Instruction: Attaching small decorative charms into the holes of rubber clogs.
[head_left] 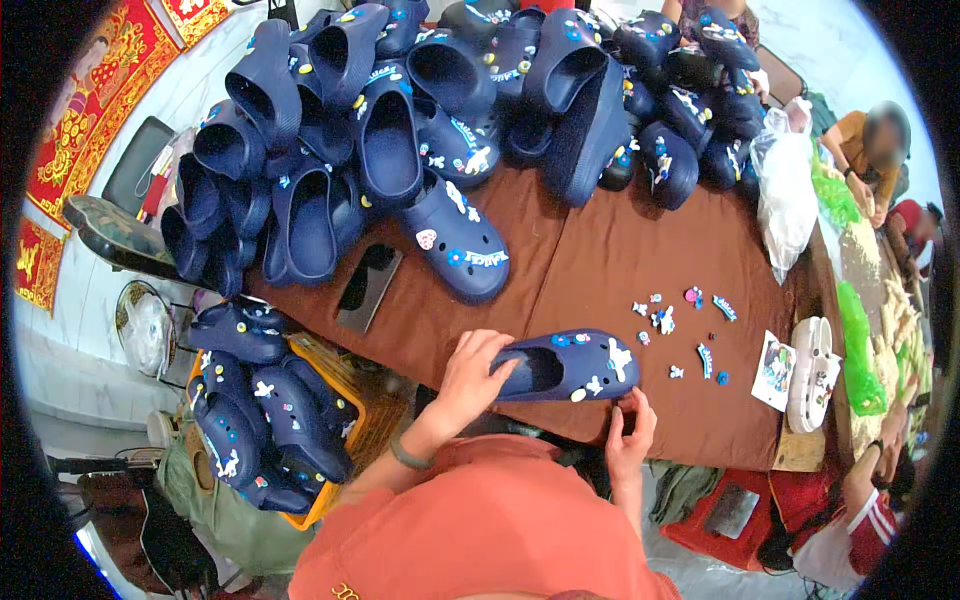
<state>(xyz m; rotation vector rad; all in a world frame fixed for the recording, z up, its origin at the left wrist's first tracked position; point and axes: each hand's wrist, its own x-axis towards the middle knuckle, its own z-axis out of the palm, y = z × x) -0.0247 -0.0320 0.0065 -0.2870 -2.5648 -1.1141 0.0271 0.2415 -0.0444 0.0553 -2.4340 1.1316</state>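
Observation:
A navy blue clog (572, 368) decorated with small charms lies at the table's near edge, its toe to the right. My left hand (466, 382) is closed around its heel end, thumb toward the opening. Beside the toe, my right hand (628, 432) has its fingers bent and parted; its fingertips are close to the toe's lower edge, and I cannot tell if they touch it. Several loose charms (662, 320) lie on the brown cloth (590, 260) to the right. Another decorated navy clog (462, 240) rests farther back.
Many navy clogs (390, 140) are heaped along the far side. A dark phone (370, 287) lies at left, above a yellow crate (350, 400) of clogs. At right are a printed card (774, 370), a white clog (808, 375) and a plastic bag (786, 190). Other people sit nearby.

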